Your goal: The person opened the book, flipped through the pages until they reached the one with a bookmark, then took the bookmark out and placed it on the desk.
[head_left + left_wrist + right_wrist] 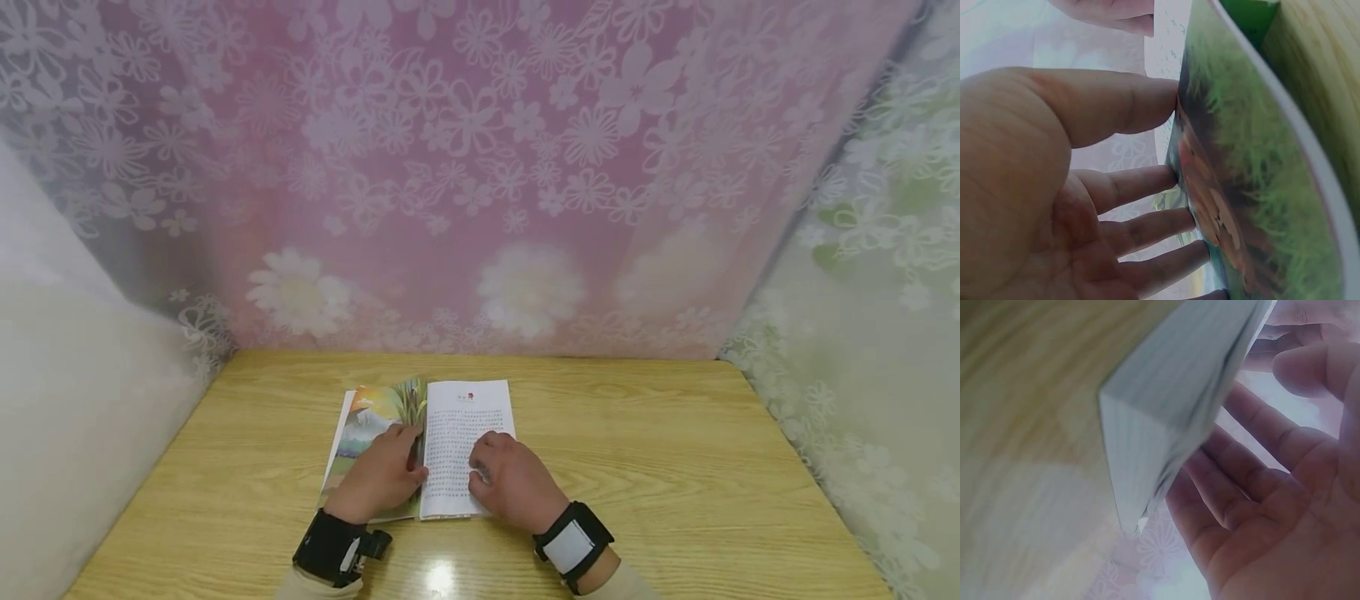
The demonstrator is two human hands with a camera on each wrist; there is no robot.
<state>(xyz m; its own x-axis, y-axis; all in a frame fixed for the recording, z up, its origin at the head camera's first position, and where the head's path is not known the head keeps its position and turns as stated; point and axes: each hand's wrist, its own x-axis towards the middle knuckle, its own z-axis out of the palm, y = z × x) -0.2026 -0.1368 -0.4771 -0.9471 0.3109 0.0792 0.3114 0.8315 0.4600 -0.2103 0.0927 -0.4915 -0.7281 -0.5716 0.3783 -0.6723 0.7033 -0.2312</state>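
Note:
An open book lies on the wooden table, with a colourful illustrated left page (367, 412) and a right page (450, 442) of printed text. My left hand (378, 477) rests on the illustrated page near the fold. In the left wrist view, its thumb and fingertips touch the picture page (1272, 162), the fingers spread and nearly straight. My right hand (519, 485) lies over the outer edge of the text page, fingers gently bent. The right wrist view shows the fingers against the far side of the thick page block (1147, 419), fingertips partly hidden behind it.
The wooden table (660, 467) extends around the book on all sides. A pink floral curtain (480, 183) hangs along its back edge, with pale floral cloth (885, 333) at the right and a white surface (67, 358) at the left. Each wrist wears a black strap (573, 546).

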